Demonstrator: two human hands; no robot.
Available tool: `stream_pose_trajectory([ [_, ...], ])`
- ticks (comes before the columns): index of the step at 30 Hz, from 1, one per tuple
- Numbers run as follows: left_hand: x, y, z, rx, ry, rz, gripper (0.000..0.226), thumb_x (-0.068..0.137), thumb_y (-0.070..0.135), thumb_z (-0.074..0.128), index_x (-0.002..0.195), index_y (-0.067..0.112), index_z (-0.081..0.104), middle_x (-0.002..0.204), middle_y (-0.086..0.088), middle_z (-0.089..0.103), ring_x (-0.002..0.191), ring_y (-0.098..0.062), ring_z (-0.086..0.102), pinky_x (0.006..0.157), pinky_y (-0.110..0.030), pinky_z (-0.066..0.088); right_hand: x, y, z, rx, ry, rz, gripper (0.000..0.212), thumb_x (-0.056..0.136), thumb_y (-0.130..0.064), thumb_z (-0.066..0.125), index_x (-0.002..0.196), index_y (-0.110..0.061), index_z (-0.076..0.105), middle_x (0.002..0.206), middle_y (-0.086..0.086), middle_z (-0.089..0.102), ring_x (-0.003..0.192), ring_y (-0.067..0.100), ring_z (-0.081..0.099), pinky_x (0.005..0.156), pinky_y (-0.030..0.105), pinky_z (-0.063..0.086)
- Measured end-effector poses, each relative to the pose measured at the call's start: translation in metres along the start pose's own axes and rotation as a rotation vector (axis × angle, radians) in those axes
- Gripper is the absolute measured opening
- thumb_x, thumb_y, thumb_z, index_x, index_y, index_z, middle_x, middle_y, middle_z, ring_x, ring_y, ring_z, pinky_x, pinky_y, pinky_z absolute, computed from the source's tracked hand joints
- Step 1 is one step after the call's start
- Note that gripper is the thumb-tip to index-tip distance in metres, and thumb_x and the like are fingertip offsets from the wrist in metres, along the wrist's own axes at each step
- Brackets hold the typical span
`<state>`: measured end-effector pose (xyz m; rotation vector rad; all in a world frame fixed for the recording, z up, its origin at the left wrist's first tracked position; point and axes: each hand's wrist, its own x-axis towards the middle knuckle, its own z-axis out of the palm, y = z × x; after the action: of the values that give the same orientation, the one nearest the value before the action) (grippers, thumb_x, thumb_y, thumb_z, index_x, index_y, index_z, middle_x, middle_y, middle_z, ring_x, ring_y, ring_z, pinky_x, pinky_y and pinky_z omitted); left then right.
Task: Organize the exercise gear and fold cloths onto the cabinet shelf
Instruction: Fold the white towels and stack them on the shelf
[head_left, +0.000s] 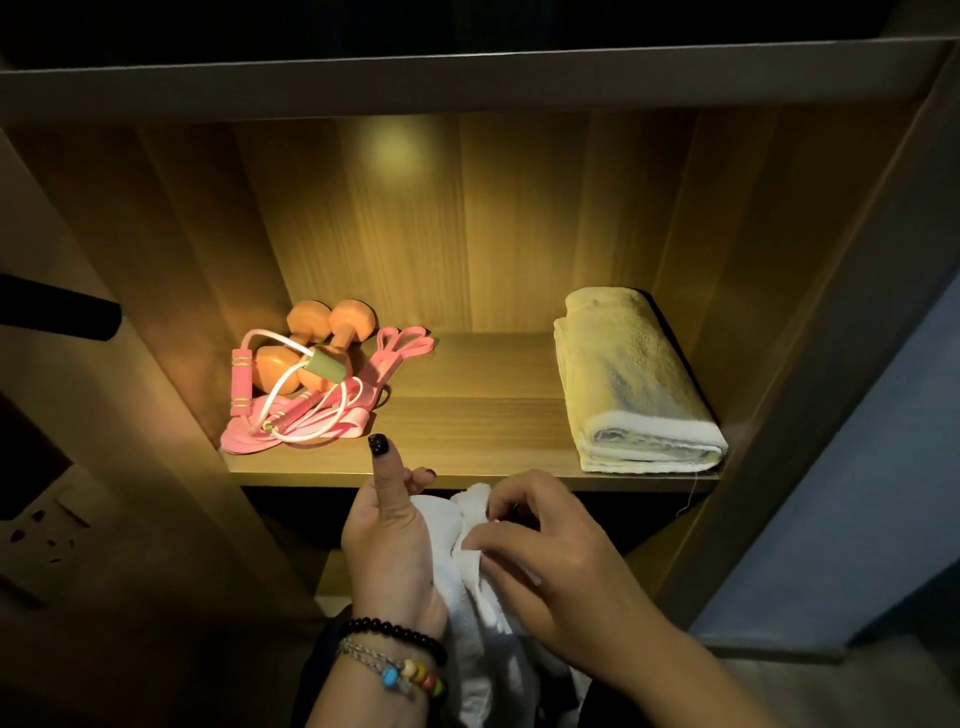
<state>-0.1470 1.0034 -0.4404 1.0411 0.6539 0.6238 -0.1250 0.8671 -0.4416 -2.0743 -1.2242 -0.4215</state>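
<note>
A white cloth hangs between my hands just below the front edge of the lit wooden shelf. My left hand holds its left side, thumb pointing up. My right hand pinches a fold of the cloth from the right. On the shelf's left lie two orange dumbbells, a pink-handled skipping rope and a pink resistance band, heaped together. A folded pale yellow towel lies on the shelf's right side.
An upper shelf board overhangs the compartment. Wooden side walls close it on both sides. A dark lower compartment opens under the shelf. A wall socket sits at the left, and a dark rod juts in from the left edge.
</note>
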Motion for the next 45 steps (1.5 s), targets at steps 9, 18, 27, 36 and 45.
stream_pose_trajectory([
  [9,0.000,0.009,0.001,-0.016,-0.102,0.139,0.057,0.054,0.087,0.058,0.056,0.030,0.062,0.068,0.011,0.064,0.083,-0.026,0.051,0.097,-0.064,0.038,0.021,-0.001,-0.016,0.402,-0.075,0.232,0.007,0.094,-0.027,0.039,0.089,-0.028,0.045,0.073,-0.019,0.049,0.064,0.004,0.046,0.060,0.016,0.034],
  [18,-0.005,0.012,-0.004,-0.041,-0.175,0.066,0.057,0.060,0.084,0.060,0.050,0.028,0.057,0.055,0.009,0.051,0.048,-0.011,0.043,0.056,-0.031,0.037,0.007,0.006,-0.025,0.375,-0.205,0.180,0.003,0.086,-0.021,0.058,0.088,-0.023,0.058,0.091,-0.013,0.052,0.083,0.012,0.054,0.069,0.019,0.039],
  [27,-0.014,0.017,-0.001,-0.126,-0.370,-0.006,0.061,0.039,0.083,0.072,0.048,0.027,0.049,0.046,0.008,0.038,0.039,-0.007,0.036,0.041,-0.023,0.034,0.004,0.005,-0.016,0.693,-0.183,0.306,0.006,0.080,-0.005,0.061,0.083,-0.011,0.060,0.115,-0.011,0.065,0.112,0.008,0.059,0.088,0.018,0.044],
  [36,-0.009,0.019,-0.010,0.147,-0.418,0.066,0.037,0.056,0.040,0.078,0.082,0.016,0.067,0.075,-0.001,0.068,0.061,-0.013,0.064,0.050,-0.021,0.048,0.005,0.010,-0.014,0.807,0.223,0.560,0.010,0.079,-0.006,0.062,0.077,-0.014,0.057,0.069,0.002,0.056,0.064,0.009,0.050,0.056,0.019,0.040],
  [45,-0.026,0.003,-0.010,0.271,-0.520,0.084,0.017,0.085,0.009,0.063,0.076,0.022,0.070,0.079,-0.008,0.073,0.068,-0.014,0.069,0.054,-0.018,0.050,-0.008,0.018,-0.033,0.383,0.265,0.525,0.030,0.083,0.001,0.064,0.086,-0.028,0.069,0.089,-0.008,0.065,0.089,0.003,0.061,0.077,0.013,0.045],
])
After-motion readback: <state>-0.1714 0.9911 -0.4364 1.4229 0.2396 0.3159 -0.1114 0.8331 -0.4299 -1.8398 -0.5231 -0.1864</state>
